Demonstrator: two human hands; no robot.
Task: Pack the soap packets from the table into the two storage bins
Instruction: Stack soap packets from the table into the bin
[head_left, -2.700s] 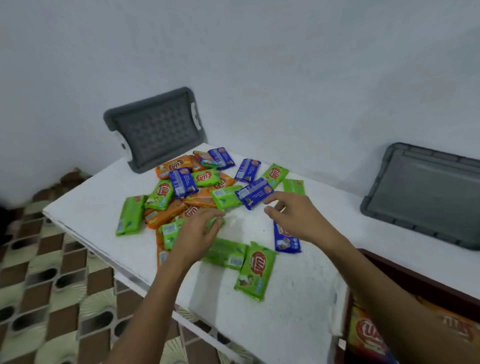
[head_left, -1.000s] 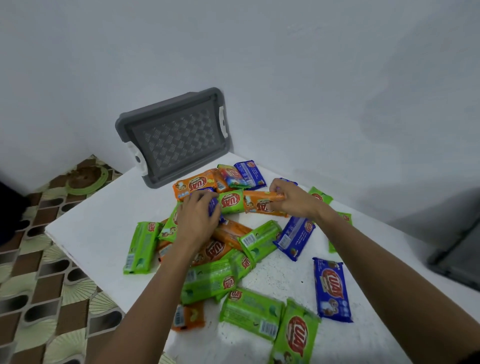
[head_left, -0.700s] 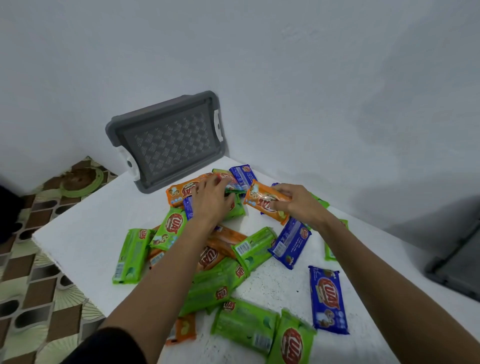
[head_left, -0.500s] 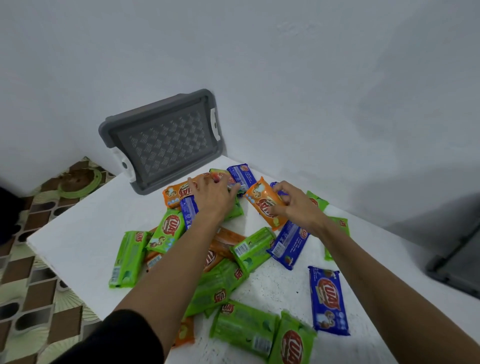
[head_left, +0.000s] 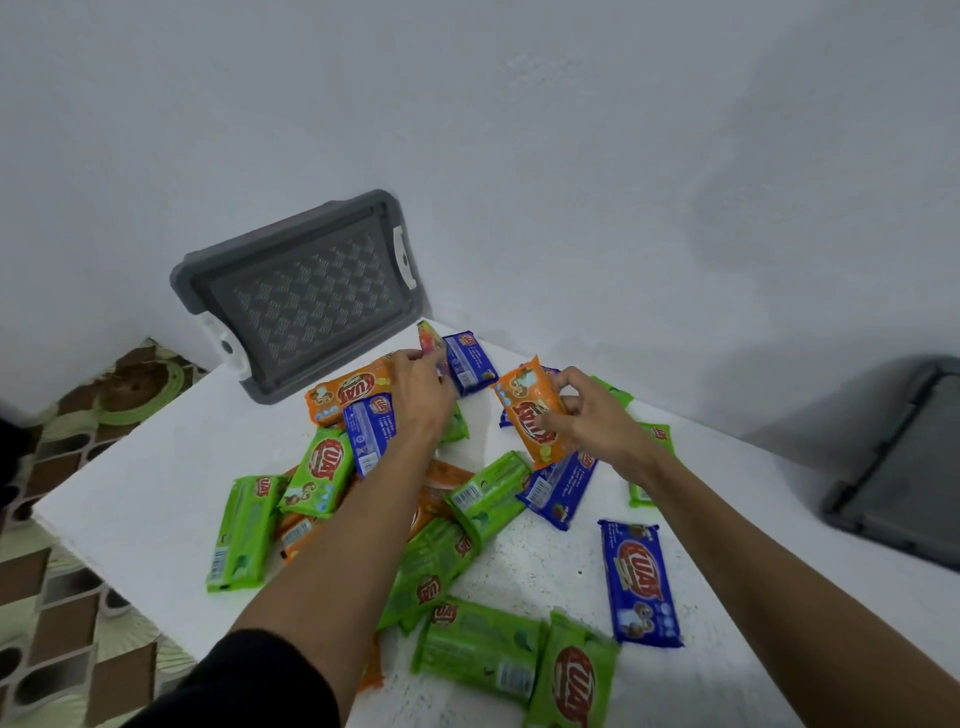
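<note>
Several green, orange and blue soap packets lie heaped on the white table (head_left: 130, 499). My right hand (head_left: 592, 415) pinches an orange packet (head_left: 530, 410) lifted off the pile and tilted. My left hand (head_left: 421, 389) reaches over the far side of the heap, its fingers curled round a small multicoloured packet (head_left: 431, 338) next to a blue one (head_left: 470, 358). A blue packet (head_left: 641, 582) lies apart at the right. Green packets (head_left: 483, 649) lie near me. No storage bin shows in the head view.
A grey lid with white latches (head_left: 296, 296) leans against the wall at the table's far corner. A second grey lid (head_left: 904, 467) lies at the right edge, blurred. The patterned floor (head_left: 62, 597) shows past the table's left edge.
My right hand has lifted the orange packet off the heap and tilted it up. My left hand has moved from the middle of the pile to its far side and taken hold of the small packet.
</note>
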